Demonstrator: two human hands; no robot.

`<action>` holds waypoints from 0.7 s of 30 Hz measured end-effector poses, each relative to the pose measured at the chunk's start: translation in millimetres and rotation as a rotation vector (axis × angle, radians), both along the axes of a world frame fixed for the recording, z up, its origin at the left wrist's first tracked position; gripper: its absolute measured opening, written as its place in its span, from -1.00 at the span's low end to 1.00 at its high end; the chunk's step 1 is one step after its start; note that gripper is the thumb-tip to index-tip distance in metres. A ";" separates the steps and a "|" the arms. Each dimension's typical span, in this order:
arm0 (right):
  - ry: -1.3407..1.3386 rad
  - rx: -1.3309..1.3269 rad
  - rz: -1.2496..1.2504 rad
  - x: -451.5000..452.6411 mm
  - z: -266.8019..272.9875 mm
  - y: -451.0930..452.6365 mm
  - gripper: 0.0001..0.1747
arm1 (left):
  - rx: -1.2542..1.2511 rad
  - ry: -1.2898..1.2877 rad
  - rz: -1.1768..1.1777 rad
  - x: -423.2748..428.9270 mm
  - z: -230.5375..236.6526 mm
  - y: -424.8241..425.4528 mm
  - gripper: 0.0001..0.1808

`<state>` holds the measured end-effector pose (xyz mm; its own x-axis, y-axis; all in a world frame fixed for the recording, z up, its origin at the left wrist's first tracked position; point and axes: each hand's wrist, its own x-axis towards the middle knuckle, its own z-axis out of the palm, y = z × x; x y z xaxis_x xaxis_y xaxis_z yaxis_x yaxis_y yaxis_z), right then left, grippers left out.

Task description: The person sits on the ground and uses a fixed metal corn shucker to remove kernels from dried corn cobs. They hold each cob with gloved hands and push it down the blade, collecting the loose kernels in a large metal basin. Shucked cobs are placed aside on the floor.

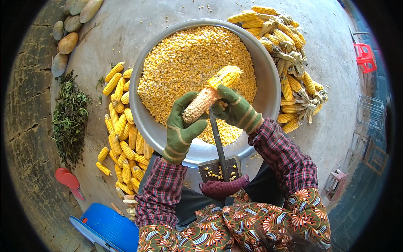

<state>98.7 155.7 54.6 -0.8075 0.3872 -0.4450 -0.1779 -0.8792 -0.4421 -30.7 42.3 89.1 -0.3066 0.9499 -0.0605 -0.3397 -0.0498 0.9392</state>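
Observation:
A corn cob [207,93] is held above a wide metal basin [267,78] full of loose yellow corn kernels [195,53]. Its lower half is stripped bare; rows of kernels still cover the upper end. My left hand [181,126], in a green striped glove, cradles the bare end. The gloved right hand [237,108] grips the cob near the middle, where bare core meets kernels, with a few loose kernels by its fingers. Beneath the hands, a dark metal bar [218,141] slants from a small wooden board [204,170] over the basin's near rim. The bar's far end is partly hidden.
Husked corn ears [126,151] lie heaped left of the basin, and ears tied by their husks [289,47] at the right. Wilted greens [70,116], stones [67,42], a blue plastic tub [110,225] and a red scoop-like object [67,179] lie left. A red stool [365,58] stands far right.

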 end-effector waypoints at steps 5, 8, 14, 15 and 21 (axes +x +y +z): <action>0.074 -0.124 0.005 -9.4 -2.3 -22.5 -0.71 | 0.114 0.135 0.091 4.2 -6.9 6.7 -0.49; 0.076 -0.154 0.035 -10.8 -1.2 -30.2 -0.71 | 0.056 -0.163 0.144 7.3 -4.6 10.7 -0.64; 0.054 -0.102 0.119 -13.3 -3.7 -31.6 -0.77 | -0.074 -0.442 0.202 6.3 -11.7 5.5 -0.75; 0.070 -0.091 0.136 -12.7 -5.4 -31.3 -0.78 | -0.091 -0.477 0.223 5.8 -12.3 5.7 -0.76; 0.005 0.031 0.139 -10.1 -6.0 -38.3 -0.84 | -0.105 -0.510 0.198 1.2 -12.0 4.0 -0.77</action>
<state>88.6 117.4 48.6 -0.8566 0.2848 -0.4303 -0.0577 -0.8815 -0.4687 -29.4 46.3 77.0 -0.3860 0.8578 -0.3394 -0.7462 -0.0741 0.6616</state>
